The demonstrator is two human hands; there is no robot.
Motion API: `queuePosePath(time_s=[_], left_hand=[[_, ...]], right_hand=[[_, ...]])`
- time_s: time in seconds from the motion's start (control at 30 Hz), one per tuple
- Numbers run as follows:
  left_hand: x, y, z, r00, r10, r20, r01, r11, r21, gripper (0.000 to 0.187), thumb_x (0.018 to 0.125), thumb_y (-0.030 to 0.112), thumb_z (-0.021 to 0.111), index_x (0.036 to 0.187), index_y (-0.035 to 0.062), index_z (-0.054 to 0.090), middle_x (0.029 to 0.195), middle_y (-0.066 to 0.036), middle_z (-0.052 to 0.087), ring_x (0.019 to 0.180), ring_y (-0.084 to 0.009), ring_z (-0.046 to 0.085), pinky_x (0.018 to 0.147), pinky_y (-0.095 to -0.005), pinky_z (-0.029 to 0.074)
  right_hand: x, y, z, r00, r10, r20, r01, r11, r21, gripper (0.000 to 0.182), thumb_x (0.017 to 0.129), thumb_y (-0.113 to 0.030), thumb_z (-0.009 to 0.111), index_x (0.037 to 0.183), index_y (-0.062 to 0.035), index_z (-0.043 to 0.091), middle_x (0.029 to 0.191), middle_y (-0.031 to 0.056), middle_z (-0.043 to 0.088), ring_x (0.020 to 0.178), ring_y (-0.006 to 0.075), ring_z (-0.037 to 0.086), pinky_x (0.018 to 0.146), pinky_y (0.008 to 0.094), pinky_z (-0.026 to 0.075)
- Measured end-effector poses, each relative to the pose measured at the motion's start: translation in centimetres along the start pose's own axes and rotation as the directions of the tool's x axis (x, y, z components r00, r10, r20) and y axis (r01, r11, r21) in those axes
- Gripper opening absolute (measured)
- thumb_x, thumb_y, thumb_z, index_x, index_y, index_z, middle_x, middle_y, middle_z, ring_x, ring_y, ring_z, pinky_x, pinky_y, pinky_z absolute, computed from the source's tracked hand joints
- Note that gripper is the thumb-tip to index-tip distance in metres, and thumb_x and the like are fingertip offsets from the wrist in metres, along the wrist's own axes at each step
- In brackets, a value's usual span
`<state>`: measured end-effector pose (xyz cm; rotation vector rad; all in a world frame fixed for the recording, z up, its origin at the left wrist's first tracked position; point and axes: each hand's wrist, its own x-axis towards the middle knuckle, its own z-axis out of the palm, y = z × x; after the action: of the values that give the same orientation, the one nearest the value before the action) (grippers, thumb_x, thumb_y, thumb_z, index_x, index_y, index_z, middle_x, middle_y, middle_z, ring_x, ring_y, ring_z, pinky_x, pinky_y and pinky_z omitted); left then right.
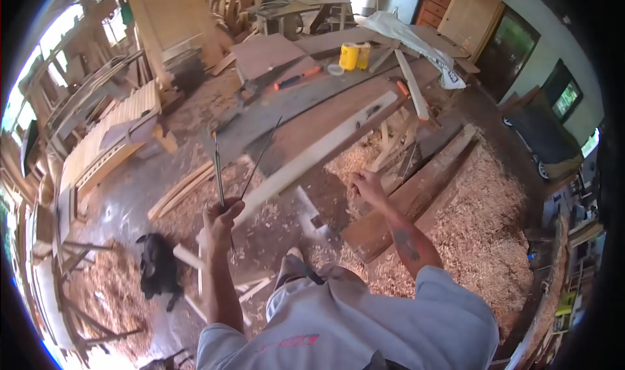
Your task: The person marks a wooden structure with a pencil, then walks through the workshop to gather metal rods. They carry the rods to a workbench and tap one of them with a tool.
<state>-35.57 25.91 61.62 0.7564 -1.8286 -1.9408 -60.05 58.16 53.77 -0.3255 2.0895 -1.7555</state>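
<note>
My left hand [222,215] is closed around two thin dark rods [219,168], which stick up from the fist and spread apart at their upper ends. My right hand [368,186] is raised in front of my body with its fingers curled; whether anything small is in them cannot be made out. Between and beyond the hands a long pale wooden board [312,154] lies diagonally on the workbench. A thick brown beam [390,217] runs below and right of my right hand. An orange-handled tool [297,78] rests farther back on the bench.
Yellow containers [349,56] stand at the back of the bench beside a white sack [416,39]. A black dog [158,266] is on the floor at left. Wood shavings [482,240] cover the ground at right. Stacked slatted wood [111,136] stands at far left.
</note>
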Motion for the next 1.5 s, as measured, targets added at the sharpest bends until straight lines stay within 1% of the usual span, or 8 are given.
queuePosePath(time_s=[0.37,0.47,0.6,0.77,0.97,1.03,1.17,1.5], left_hand=[[20.0,-5.9,3.9,0.984,0.135,-0.116,-0.043,0.813,0.58,0.018,0.077,0.019,0.073,0.086,0.0042,0.07,0.063,-0.017,0.059,0.056,-0.0206,0.058,0.056,-0.0353,0.043],[22.1,-4.2,4.1,0.968,0.212,-0.133,-0.035,0.644,0.764,0.017,0.072,0.017,0.075,0.08,0.0037,0.068,0.072,-0.016,0.064,0.067,-0.0367,0.061,0.062,-0.0423,0.045],[25.9,-5.5,5.3,0.949,0.274,-0.157,-0.025,0.56,0.828,0.018,0.071,0.017,0.077,0.079,0.0039,0.068,0.077,-0.014,0.065,0.074,-0.0346,0.061,0.067,-0.0428,0.047],[27.3,-6.7,7.3,0.945,0.273,-0.179,0.027,0.479,0.877,0.013,0.073,0.015,0.073,0.085,0.0097,0.071,0.083,-0.008,0.065,0.086,-0.0296,0.058,0.075,-0.0401,0.048],[27.1,-7.8,6.7,0.933,0.328,-0.151,-0.04,0.51,0.86,0.012,0.074,0.011,0.069,0.086,0.0109,0.073,0.087,-0.006,0.064,0.088,-0.0285,0.056,0.079,-0.0384,0.047],[26.9,-8.2,6.3,0.912,0.397,-0.101,-0.125,0.506,0.853,0.01,0.076,0.012,0.07,0.085,0.0095,0.073,0.085,-0.007,0.064,0.087,-0.0295,0.057,0.078,-0.0391,0.047],[28.1,-8.3,6.1,0.909,0.41,-0.073,-0.172,0.529,0.831,0.01,0.077,0.01,0.067,0.085,0.0089,0.073,0.085,-0.007,0.063,0.088,-0.0294,0.056,0.079,-0.0388,0.046],[29.0,-8.9,7.2,0.889,0.452,-0.07,-0.207,0.534,0.82,0.016,0.07,0.004,0.065,0.083,0.0087,0.072,0.083,-0.007,0.062,0.084,-0.0288,0.056,0.074,-0.0393,0.046]], right_hand=[[27.9,-7.4,2.7,0.988,0.037,-0.147,-0.058,0.988,-0.14,0.036,0.091,-0.038,0.057,0.087,-0.0016,0.058,0.067,0.0097,0.061,0.045,0.0169,0.056,0.044,0.0317,0.044],[42.3,-4.5,4.7,0.902,-0.314,-0.295,0.213,0.921,-0.327,0.039,0.091,-0.038,0.056,0.103,-0.0014,0.059,0.075,0.0149,0.064,0.051,0.024,0.061,0.051,0.0381,0.05],[48.7,-8.9,8.1,0.993,0.071,-0.099,-0.106,0.904,-0.413,0.058,0.091,-0.048,0.055,0.134,-0.0097,0.045,0.079,0.0092,0.065,0.057,0.0172,0.064,0.044,0.0277,0.048],[55.0,-5.3,8.6,0.953,0.16,0.257,-0.059,0.931,-0.361,0.054,0.091,-0.053,0.051,0.114,-0.0049,0.052,0.069,0.0121,0.063,0.048,0.0171,0.06,0.038,0.0279,0.047],[54.1,-8.4,8.1,0.949,0.263,0.176,-0.104,0.786,-0.61,0.031,0.087,-0.032,0.058,0.089,-0.001,0.06,0.062,0.0095,0.059,0.04,0.0151,0.053,0.035,0.029,0.041],[52.1,-9.8,6.4,0.961,0.207,0.182,-0.128,0.92,-0.369,0.024,0.085,-0.027,0.059,0.086,-0.0034,0.061,0.065,0.0065,0.06,0.038,0.0143,0.049,0.033,0.0289,0.036],[47.2,-10.3,0.4,0.955,0.067,0.288,-0.035,0.993,-0.115,0.025,0.081,-0.019,0.068,0.101,-0.0048,0.062,0.067,0.0039,0.06,0.05,0.0085,0.053,0.043,0.0241,0.04],[26.4,-6.7,4.2,0.979,-0.046,0.197,0.114,0.93,-0.35,0.055,0.078,0.001,0.06,0.13,-0.0028,0.044,0.101,0.0135,0.058,0.081,0.0177,0.06,0.07,0.0314,0.05]])
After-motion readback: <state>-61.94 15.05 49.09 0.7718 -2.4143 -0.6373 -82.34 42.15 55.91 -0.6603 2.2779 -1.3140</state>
